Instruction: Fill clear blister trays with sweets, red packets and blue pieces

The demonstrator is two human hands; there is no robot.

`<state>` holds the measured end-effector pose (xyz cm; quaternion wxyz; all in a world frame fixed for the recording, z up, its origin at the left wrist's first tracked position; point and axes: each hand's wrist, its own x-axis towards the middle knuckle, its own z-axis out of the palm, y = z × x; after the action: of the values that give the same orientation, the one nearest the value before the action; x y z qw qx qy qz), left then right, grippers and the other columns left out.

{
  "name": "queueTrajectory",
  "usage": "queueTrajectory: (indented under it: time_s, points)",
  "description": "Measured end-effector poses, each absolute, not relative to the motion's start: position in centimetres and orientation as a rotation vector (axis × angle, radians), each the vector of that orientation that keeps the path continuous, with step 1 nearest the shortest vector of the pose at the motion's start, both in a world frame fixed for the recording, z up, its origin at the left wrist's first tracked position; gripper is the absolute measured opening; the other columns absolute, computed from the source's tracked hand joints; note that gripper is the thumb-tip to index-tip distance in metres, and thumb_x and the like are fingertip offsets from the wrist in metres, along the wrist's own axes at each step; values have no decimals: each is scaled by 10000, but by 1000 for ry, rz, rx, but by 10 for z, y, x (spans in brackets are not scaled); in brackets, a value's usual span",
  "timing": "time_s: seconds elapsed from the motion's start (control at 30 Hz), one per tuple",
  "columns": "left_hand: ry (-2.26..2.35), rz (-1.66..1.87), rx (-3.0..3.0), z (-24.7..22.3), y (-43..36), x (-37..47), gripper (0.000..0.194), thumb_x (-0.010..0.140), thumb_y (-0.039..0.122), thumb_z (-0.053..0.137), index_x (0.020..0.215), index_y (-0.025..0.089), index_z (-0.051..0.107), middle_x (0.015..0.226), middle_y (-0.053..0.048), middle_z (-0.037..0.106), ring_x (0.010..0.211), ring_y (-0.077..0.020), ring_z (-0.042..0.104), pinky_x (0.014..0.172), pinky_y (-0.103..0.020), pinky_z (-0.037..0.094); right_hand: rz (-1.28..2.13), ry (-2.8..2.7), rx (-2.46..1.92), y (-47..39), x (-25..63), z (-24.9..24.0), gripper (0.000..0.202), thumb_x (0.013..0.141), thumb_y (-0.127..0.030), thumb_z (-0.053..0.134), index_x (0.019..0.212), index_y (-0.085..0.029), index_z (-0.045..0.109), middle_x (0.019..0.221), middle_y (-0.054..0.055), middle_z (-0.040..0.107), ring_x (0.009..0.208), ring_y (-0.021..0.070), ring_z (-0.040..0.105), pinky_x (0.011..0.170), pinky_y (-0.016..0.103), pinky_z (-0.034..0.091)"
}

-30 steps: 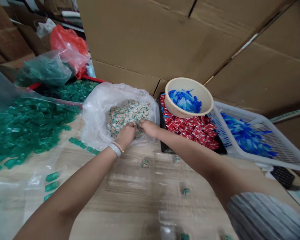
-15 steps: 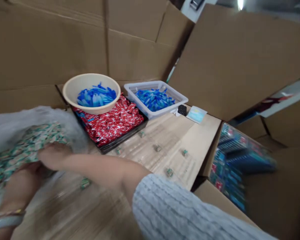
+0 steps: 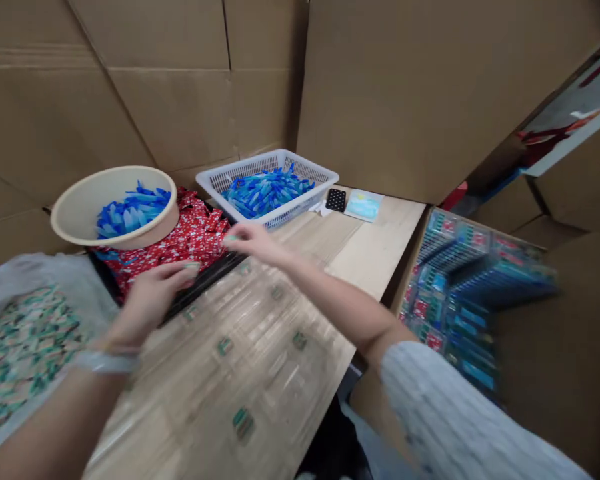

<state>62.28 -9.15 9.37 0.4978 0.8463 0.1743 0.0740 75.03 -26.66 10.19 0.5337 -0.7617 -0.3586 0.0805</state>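
Note:
My left hand point(image 3: 153, 297) hovers by the front edge of the black tray, its fingers pinched on a small green-and-beige piece point(image 3: 192, 265). Further right, my right hand point(image 3: 257, 243) pinches a similar piece point(image 3: 231, 237) above the tray's right edge. Below both hands, clear plastic blister sheets point(image 3: 275, 393) cover part of the wooden table. Several green pieces point(image 3: 243, 423) sit spaced apart in them. On the left, a clear plastic bag point(image 3: 75, 283) lies open, full of such pieces point(image 3: 30, 340). Blur hides what kind they are.
Red printed packets point(image 3: 200, 227) fill the black tray point(image 3: 207, 273). A cream basin point(image 3: 75, 200) rests on them, holding blue pieces; a white basket point(image 3: 300, 203) holds more. A black dotted pad point(image 3: 336, 200) lies beside a blue packet point(image 3: 364, 205). A carton of blister packs point(image 3: 430, 293) stands right.
Both hands have come out of the bag and moved right, over the blister sheets and tray edge, with small pieces in their fingertips. The view has swung right.

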Motion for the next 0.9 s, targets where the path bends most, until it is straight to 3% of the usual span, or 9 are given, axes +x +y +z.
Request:
queueTrajectory:
  time_s: [0.13,0.3,0.57,0.73,0.9]
  points:
    - [263,103,2076,67,-202,733,332,688,279,559,941,82,643,803,-88,676,663,-168,602,625,-284,476,123,-503,-1819,-409,814,88,166,626,-285,621,656,-152,528,604,-22,517,561,100,477,550,248,408]
    - [264,155,2302,12,-254,820,255,731,162,525,960,126,632,928,-87,669,860,-172,600,784,-270,445,144,-319,-1832,-485,829,52,227,583,-343,659,651,-159,545,600,-17,528,550,96,471,532,243,402]
    - [329,125,2595,-18,-257,843,219,720,127,478,870,162,635,833,-73,666,798,-190,601,720,-270,434,320,-417,-1855,-503,846,6,215,620,-346,634,724,-166,578,659,-3,553,584,107,472,571,250,390]
    - [346,22,2630,-12,-258,842,231,718,118,475,858,158,654,861,-88,672,820,-203,603,721,-278,438,370,-814,-2094,-478,861,-1,113,672,-194,561,766,-156,610,727,8,519,610,102,457,613,240,390]
    - [307,19,2664,-8,-257,839,222,726,116,482,847,124,668,940,-123,652,860,-206,598,754,-276,436,436,-1205,-2288,-450,867,-1,193,649,-57,528,794,-129,633,788,42,511,698,120,486,677,230,384]
